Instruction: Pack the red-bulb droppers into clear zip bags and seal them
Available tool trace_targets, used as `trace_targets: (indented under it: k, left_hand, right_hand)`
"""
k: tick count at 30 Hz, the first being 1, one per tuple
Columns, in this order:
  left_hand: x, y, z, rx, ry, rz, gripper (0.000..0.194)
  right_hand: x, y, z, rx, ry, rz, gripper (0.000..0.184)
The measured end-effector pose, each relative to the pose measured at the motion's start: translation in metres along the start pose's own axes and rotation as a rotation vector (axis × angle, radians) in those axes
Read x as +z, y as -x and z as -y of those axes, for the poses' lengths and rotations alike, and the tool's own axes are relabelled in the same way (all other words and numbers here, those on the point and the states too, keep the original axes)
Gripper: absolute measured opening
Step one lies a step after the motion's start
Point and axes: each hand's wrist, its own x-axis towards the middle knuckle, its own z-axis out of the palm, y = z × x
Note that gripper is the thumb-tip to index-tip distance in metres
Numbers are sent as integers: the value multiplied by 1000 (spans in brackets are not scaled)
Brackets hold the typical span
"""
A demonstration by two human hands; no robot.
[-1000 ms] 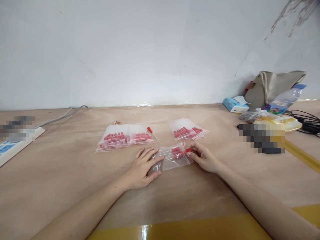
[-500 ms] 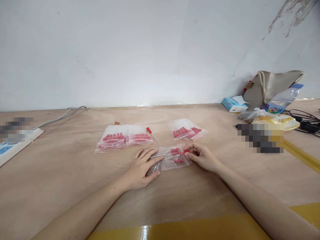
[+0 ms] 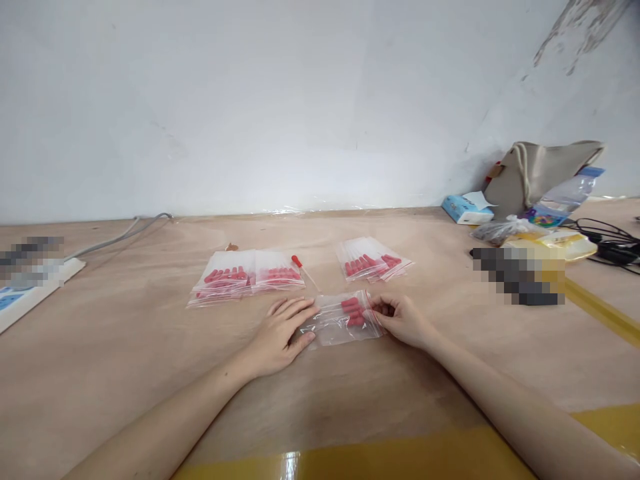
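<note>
A clear zip-lock bag (image 3: 331,335) lies flat in front of me, its red-lined opening towards the right. Inside it are several droppers with red rubber bulbs (image 3: 353,311), the bulbs side by side near the opening. My left hand (image 3: 280,335) rests palm down on the bag's left end, fingers stretched out and thumb apart. At the opening, my right hand (image 3: 403,319) pinches the bag's edge between thumb and fingers; its curled fingertips are partly hidden. Just beyond the bag lies one loose dropper (image 3: 297,261) with a red bulb, its thin stem pointing towards me.
Filled bags lie in overlapping piles at the left (image 3: 225,263) and right (image 3: 367,252). Along the right side are a tissue pack (image 3: 467,210), a grey bag (image 3: 555,170), a plastic bottle (image 3: 567,200) and black cables (image 3: 613,240). A white power strip (image 3: 45,287) lies far left.
The red bulb that was at my right fingertips now lies inside the bag with the others. My right fingers have shifted to the bag's edge, and my left hand has slid slightly left.
</note>
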Motion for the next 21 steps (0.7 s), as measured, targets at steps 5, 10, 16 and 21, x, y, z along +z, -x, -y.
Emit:
trace_targets:
  k: [5, 10, 16, 21]
  left_hand:
    - [1, 0, 2, 11, 1, -14, 40]
    - [2, 0, 2, 17, -10, -11, 40]
    - [1, 1, 0, 119, -54, -80, 33]
    - [3, 2, 0, 186, -24, -74, 26]
  right_hand:
    - [-1, 3, 11, -97, -87, 99, 25]
    - [-15, 1, 6, -70, -102, 158, 21]
    - [-17, -30, 32, -159, 245, -175, 10]
    - [33, -94, 66, -72, 524, -19, 11]
